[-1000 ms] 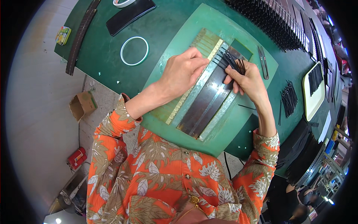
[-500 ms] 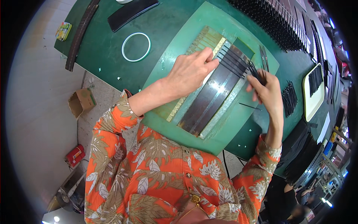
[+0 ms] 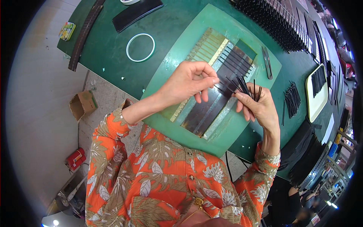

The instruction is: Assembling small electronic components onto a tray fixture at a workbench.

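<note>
My right hand is closed round a fanned bundle of thin black strips, held above the right side of a jig with a dark metal plate. My left hand is in front of the bundle's tips, its thumb and forefinger pinched together. Whether a strip is between them is too fine to make out. Several black strips lie side by side across the jig's far part, their left ends at a pale ruler-like bar. The jig rests on a light green board.
Tweezers lie on the board's right. Beyond are a pile of black strips and a cream tray. At left are a tape ring, a black case and a long dark strip. Racked dark rods stand at the far right.
My left hand has drawn back from the strips on the jig, down toward me. My right hand has moved left and nearer with its bundle, and more laid strips now show.
</note>
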Tool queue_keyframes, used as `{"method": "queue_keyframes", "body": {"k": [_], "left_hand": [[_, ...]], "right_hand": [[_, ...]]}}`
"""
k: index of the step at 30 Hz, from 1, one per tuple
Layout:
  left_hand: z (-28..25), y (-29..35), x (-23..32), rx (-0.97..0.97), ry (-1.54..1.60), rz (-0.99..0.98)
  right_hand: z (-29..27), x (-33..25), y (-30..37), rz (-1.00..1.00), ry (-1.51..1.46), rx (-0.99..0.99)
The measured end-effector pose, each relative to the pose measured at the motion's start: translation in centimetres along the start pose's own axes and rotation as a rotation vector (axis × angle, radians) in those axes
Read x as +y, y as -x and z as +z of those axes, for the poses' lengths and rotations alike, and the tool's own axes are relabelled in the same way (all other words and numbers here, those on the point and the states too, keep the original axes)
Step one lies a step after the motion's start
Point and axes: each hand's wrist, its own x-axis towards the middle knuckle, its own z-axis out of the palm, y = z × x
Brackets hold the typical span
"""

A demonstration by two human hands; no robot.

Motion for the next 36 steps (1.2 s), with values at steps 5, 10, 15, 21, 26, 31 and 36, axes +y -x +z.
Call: {"method": "queue_keyframes", "body": {"k": [5,10,15,21,26,31,36], "left_hand": [[-0.7,-0.4,-0.6,0.083,-0.072,0.047],[-1.0,-1.7,-1.4,0.28,-0.662,0.421],[-1.1,-2.3,-1.9,0.35,-0.875,0.584],[-1.1,-2.2,-1.9,0.345,-0.942,0.598],[-1.0,-2.3,-2.3,0.285,-1.109,0.675],[-0.5,-2.4,-2.3,0.238,-1.36,0.744],[-0.8,-2.6,-2.1,0.198,-1.35,0.724]], "right_hand": [[0.5,-0.3,-1.2,-0.016,0.043,0.061],[-0.4,-0.1,-3.0,-0.02,0.154,0.139],[-1.0,0.6,-3.5,0.0,0.198,0.179],[-1.0,0.8,-3.6,0.011,0.192,0.195],[-0.8,0.7,-3.8,0.012,0.197,0.18],[-1.3,0.9,-3.6,0.001,0.196,0.154],[-2.6,0.2,-0.6,0.012,0.336,0.289]]}}
